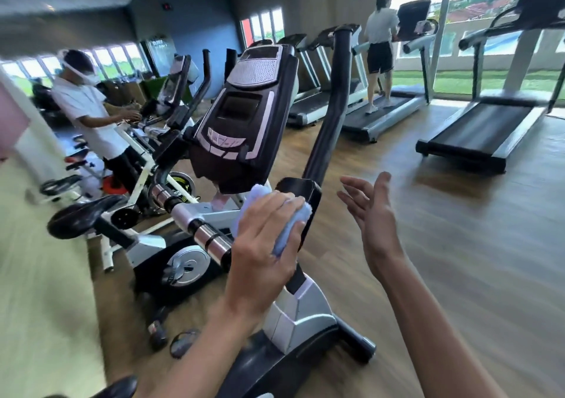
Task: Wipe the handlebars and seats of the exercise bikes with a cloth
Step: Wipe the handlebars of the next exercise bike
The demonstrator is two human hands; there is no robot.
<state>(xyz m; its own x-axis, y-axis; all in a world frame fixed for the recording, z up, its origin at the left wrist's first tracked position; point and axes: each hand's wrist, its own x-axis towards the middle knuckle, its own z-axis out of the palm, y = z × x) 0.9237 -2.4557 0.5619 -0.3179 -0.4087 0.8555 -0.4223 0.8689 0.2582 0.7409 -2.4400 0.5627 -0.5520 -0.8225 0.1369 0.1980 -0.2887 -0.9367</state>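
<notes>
A: Where's the cloth [287, 229]?
B: Bunched in the left hand [263, 241], fingers curled round it, against the exercise bike [244, 116] post below the console.
A: The right hand [370, 211]?
B: At three o'clock, fingers spread, holding nothing.

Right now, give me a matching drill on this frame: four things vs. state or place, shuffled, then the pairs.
Things:
1. cloth
2. right hand
3. bike seat
4. nearest treadmill

States:
A. empty, fingers spread
B. unoccupied, far right
C. pressed under the left hand near the handlebar
D. black, lower left

Pairs: 1-C, 2-A, 3-D, 4-B
</notes>
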